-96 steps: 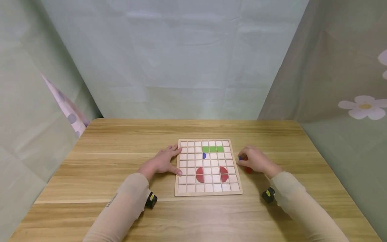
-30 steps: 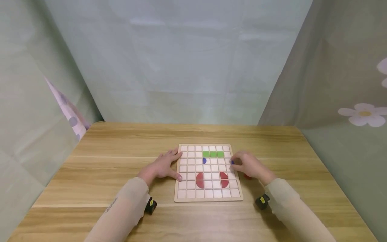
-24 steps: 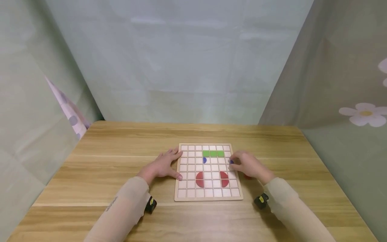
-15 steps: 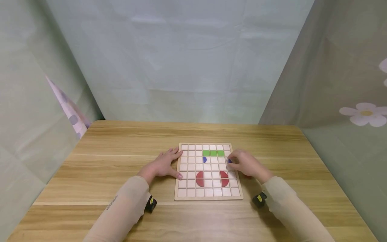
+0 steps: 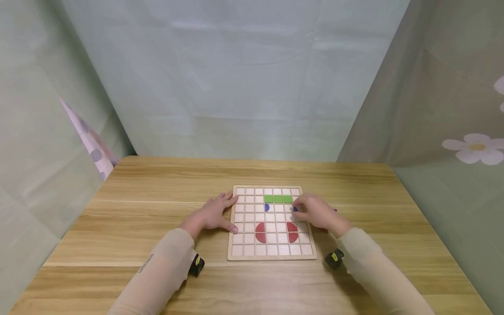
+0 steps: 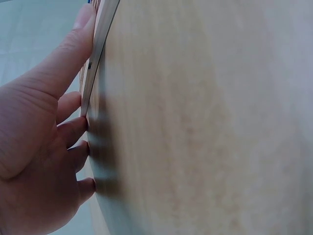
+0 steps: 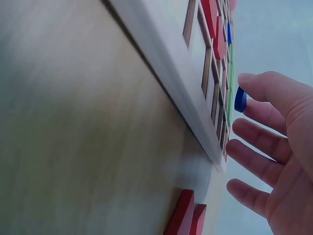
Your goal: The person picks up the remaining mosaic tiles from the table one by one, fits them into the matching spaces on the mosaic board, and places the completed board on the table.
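A wooden grid board lies on the table, bearing three green squares, a blue half-round tile and red quarter-round tiles in two groups. My right hand pinches a small blue tile between thumb and index finger, over the board's right columns; its other fingers are spread apart in the right wrist view. At the board's left edge, my left hand rests with fingers extended, the thumb on the rim and the other fingertips along the side.
Red pieces lie on the table beside the board's right edge, mostly hidden by my right hand in the head view. A bit of a blue piece shows behind that hand. Fabric curtains stand round the wooden table.
From the table right of the board, my right hand has moved left over the right columns, carrying the blue tile. The left hand keeps its place at the board's edge.
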The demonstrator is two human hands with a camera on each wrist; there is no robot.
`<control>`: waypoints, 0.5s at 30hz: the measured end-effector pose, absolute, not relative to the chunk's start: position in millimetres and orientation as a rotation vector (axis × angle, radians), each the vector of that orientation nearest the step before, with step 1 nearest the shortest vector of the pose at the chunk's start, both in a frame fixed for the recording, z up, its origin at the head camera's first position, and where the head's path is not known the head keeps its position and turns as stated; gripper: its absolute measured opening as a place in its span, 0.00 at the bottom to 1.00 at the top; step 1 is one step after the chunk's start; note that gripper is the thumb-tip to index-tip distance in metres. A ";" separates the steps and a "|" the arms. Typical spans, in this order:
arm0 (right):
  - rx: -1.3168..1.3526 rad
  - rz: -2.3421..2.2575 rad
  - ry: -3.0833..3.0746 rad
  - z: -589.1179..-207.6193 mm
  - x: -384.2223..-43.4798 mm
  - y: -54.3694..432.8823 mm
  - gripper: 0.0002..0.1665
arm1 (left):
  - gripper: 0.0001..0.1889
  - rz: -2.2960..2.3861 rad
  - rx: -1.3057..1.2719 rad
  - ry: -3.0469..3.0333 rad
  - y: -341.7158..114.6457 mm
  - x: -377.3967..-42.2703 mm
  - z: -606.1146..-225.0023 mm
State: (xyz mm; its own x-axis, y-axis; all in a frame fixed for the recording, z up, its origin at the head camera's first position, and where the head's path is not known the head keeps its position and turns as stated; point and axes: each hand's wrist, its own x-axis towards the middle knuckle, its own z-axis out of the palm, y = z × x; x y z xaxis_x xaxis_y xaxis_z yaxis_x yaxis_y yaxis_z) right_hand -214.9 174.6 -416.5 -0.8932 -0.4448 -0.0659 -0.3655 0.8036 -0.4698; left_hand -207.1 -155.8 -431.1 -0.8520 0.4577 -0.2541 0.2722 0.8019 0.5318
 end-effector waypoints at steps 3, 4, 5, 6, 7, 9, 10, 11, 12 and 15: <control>-0.621 -0.674 2.814 -416.8 -214.6 172.7 0.19 | 0.56 0.694 0.550 2.611 -155.1 -206.3 -430.5; -0.620 -0.671 2.814 -416.8 -214.3 172.4 0.20 | 0.56 0.692 0.548 2.610 -154.8 -206.2 -430.7; -0.614 -0.670 2.812 -416.7 -213.7 171.9 0.20 | 0.56 0.691 0.547 2.609 -154.4 -205.9 -430.6; -0.613 -0.668 2.812 -416.3 -213.2 171.5 0.20 | 0.56 0.692 0.543 2.607 -153.9 -205.6 -430.7; -0.618 -0.668 2.814 -416.2 -212.6 171.2 0.20 | 0.56 0.690 0.540 2.608 -153.6 -205.8 -431.2; -0.615 -0.678 2.812 -415.6 -211.7 170.2 0.19 | 0.56 0.684 0.534 2.609 -152.9 -206.1 -432.0; -0.608 -0.680 2.811 -415.3 -211.1 169.6 0.19 | 0.56 0.681 0.533 2.610 -152.6 -206.2 -432.2; -0.600 -0.683 2.810 -415.2 -210.7 168.9 0.19 | 0.56 0.681 0.532 2.609 -152.1 -206.1 -432.2; -0.592 -0.684 2.809 -415.2 -210.4 168.3 0.18 | 0.56 0.686 0.530 2.608 -151.7 -206.0 -432.0; -0.568 -0.672 2.806 -415.6 -209.9 166.4 0.19 | 0.56 0.688 0.531 2.605 -150.3 -205.5 -430.8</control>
